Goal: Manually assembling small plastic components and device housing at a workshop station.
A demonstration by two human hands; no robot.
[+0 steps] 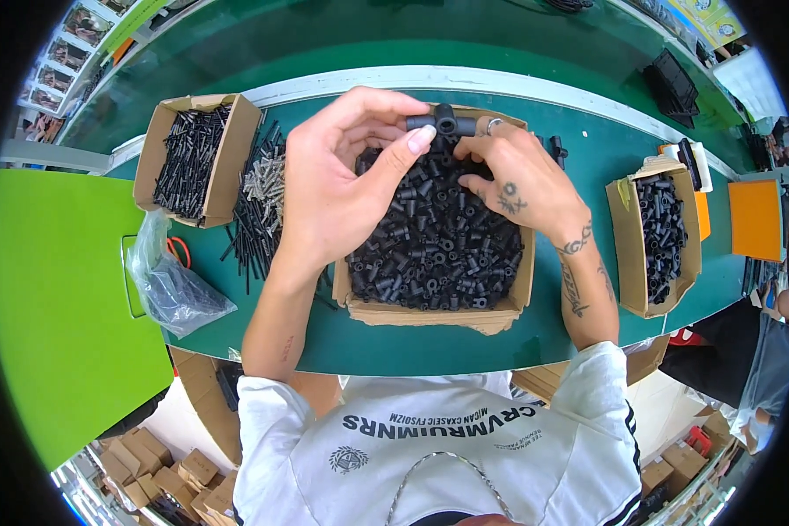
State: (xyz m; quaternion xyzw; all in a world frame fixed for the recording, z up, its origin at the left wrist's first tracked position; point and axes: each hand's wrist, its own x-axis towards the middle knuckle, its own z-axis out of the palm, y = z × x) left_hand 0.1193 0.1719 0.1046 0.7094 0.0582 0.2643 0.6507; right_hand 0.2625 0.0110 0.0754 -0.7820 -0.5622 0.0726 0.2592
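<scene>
Above the far part of a cardboard box [430,314] full of small black plastic fittings [438,254], my left hand [346,171] pinches a black T-shaped plastic fitting [448,125] between thumb and fingers. The fitting has tubular arms and a round hole facing up. From the other side, my right hand [522,167] has its fingers curled against the fitting's right end. A ring sits on one of its fingers. The right thumb lies below, apart from the index finger, over the loose fittings. Part of the right hand's grip is hidden behind the fitting.
At left stands a cardboard box [230,162] of thin black rods, beside loose rods [252,241], a pile of metal screws [266,182] and a clear plastic bag [180,294]. Another cardboard box [627,250] of black parts is at right, near an orange box [756,219].
</scene>
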